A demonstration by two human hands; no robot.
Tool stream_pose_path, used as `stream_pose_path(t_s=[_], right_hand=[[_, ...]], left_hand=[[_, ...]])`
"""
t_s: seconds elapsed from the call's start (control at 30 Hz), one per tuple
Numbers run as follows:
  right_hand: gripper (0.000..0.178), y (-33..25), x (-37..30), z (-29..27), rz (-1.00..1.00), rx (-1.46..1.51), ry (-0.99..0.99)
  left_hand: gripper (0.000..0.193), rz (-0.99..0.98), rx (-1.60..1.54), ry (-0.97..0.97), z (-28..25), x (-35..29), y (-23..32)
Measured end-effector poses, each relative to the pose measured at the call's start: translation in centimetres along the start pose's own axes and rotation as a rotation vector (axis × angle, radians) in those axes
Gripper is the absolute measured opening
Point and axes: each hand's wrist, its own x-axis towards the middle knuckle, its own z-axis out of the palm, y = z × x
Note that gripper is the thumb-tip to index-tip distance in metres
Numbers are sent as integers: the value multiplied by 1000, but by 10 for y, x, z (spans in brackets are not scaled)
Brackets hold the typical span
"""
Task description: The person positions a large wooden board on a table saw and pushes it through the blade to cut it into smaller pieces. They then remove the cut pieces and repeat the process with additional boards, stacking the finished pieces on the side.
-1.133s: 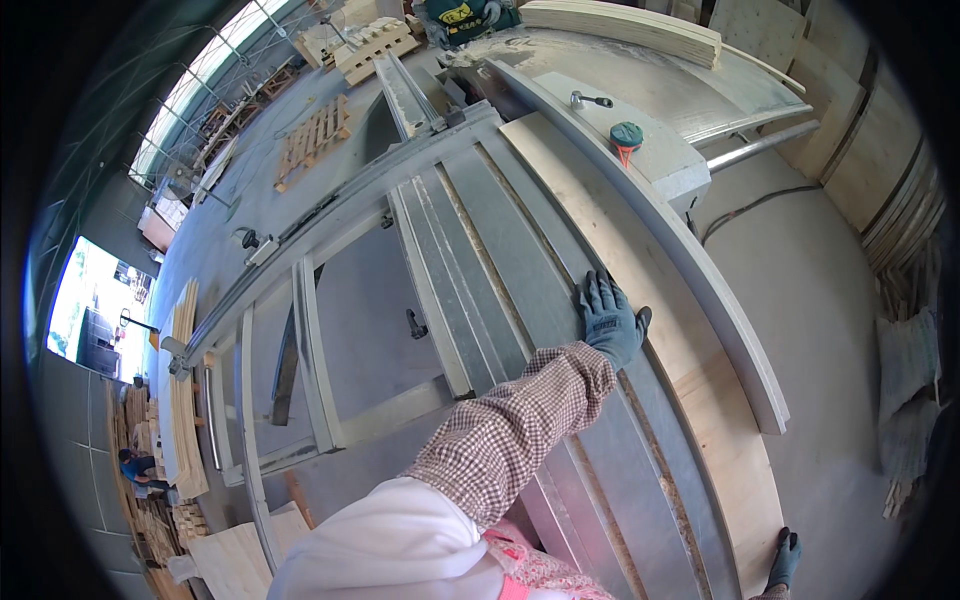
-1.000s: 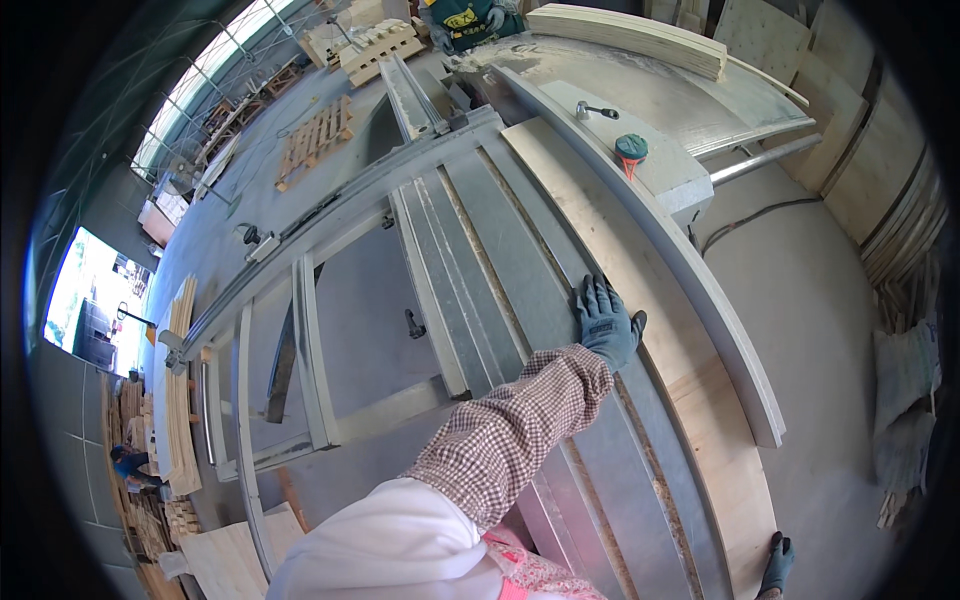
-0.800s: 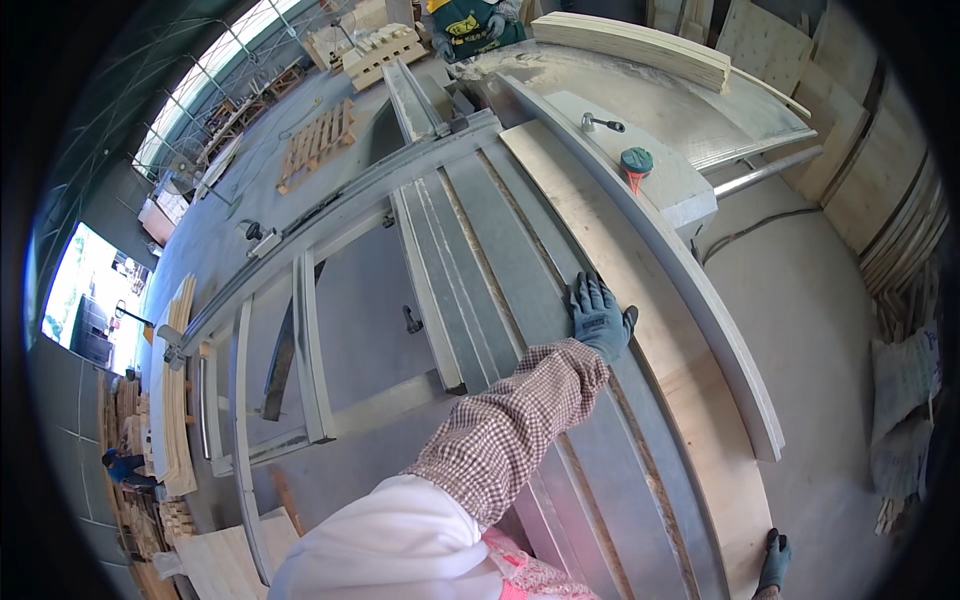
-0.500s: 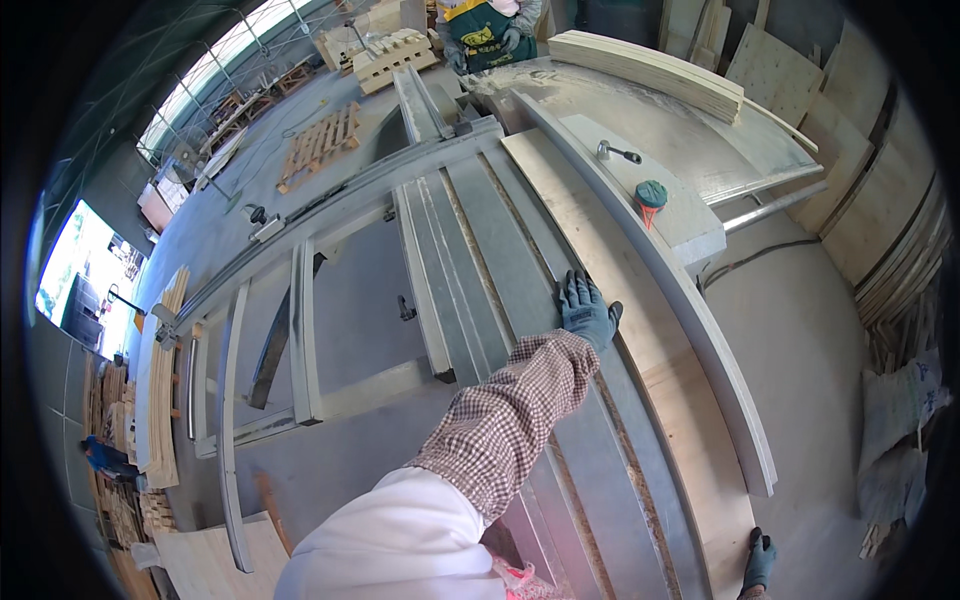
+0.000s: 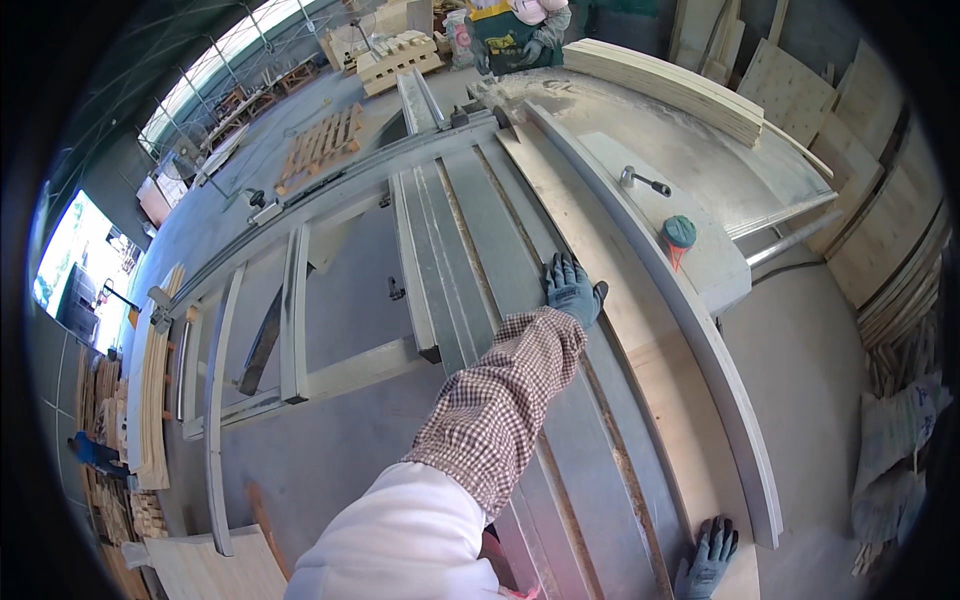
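A long, narrow plywood board (image 5: pixel 650 370) lies flat on the grey metal bed of a sliding table saw (image 5: pixel 470 250), alongside a long metal fence (image 5: pixel 690 325). My left hand (image 5: pixel 575 292), in a blue-grey glove, rests palm down with fingers stretched out at the board's left edge, mostly on the metal. My right hand (image 5: pixel 706 562), gloved alike, lies on the near end of the board, its fingers spread. Neither hand is gripping anything. The lower frame edge cuts off the right wrist.
Right of the fence, a green-capped orange bottle (image 5: pixel 679 235) and a black-handled lever (image 5: pixel 645 181) sit on the pale housing. Stacked boards (image 5: pixel 665 88) lie on the far table, near a standing person (image 5: pixel 510 35). A metal outrigger frame (image 5: pixel 295 320) extends left.
My right hand has moved left from the board's outer near corner onto its top face, fingers now spread. My left hand stays at the board's left edge. The view has shifted slightly.
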Motion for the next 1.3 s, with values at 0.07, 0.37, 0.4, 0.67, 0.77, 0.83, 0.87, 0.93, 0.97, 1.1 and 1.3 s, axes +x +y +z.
stream_pose_path(t_s=[0.07, 0.37, 0.4, 0.67, 0.77, 0.83, 0.87, 0.93, 0.97, 1.1, 1.3], right_hand=[[49, -8, 33, 29, 14, -33, 39], [63, -30, 94, 67, 126, -68, -42], [62, -33, 98, 66, 140, -68, -36], [56, -62, 143, 92, 146, -45, 49], [56, -78, 169, 99, 140, -38, 56], [56, -83, 190, 103, 144, -52, 83], [54, -82, 197, 107, 132, -58, 96], [54, -86, 209, 105, 121, -32, 77], [54, -92, 213, 99, 114, -18, 68], [36, -100, 188, 68, 226, 245, 317], [42, -73, 128, 69, 1380, 1665, -68]], left_hand=[[74, -22, -13, 1, 16, 23, -22], [75, -188, -117, -162, 14, 50, -41], [76, -136, -117, -165, 14, 36, -36], [80, 27, -125, -195, 11, -49, -4], [81, -10, -78, -224, 11, -25, -23], [81, 12, -85, -188, 8, -1, -29], [81, -19, -98, -216, 7, 8, -30], [81, -36, -90, -230, 6, 20, -36], [81, -45, -85, -236, 7, 22, -39], [81, -46, -95, -235, 7, 24, -38], [82, -53, -87, -218, 6, 20, -32]])
